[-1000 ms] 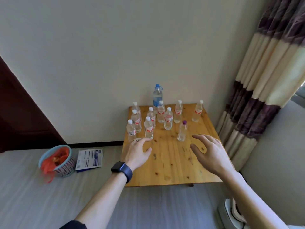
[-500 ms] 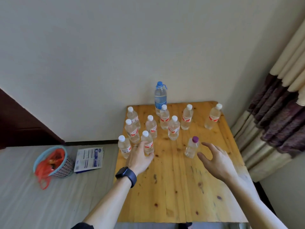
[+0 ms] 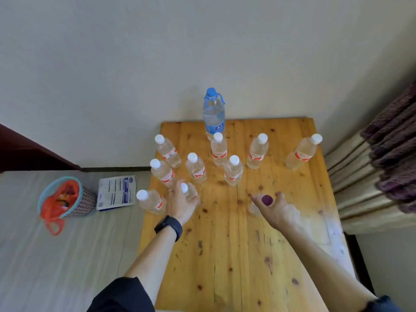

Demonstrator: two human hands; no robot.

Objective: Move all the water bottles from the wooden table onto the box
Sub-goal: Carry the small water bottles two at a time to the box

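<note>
Several small clear water bottles with white caps and red labels stand on the wooden table (image 3: 236, 255). A taller blue-capped bottle (image 3: 213, 113) stands at the back by the wall. My left hand (image 3: 181, 204) wraps around a white-capped bottle (image 3: 188, 190) near the table's left side. My right hand (image 3: 278, 210) closes around a purple-capped bottle (image 3: 267, 200), whose body is mostly hidden by my fingers. Both bottles stand on the table. No box is in view.
A small basket with an orange bag (image 3: 65, 199) and a white-and-blue packet (image 3: 117, 192) lie on the grey floor left of the table. A striped curtain (image 3: 382, 165) hangs at the right. The wall runs right behind the table.
Both hands have moved forward and closed on bottles: the left on a white-capped one, the right on the purple-capped one. The view has moved closer, looking more steeply down at the table.
</note>
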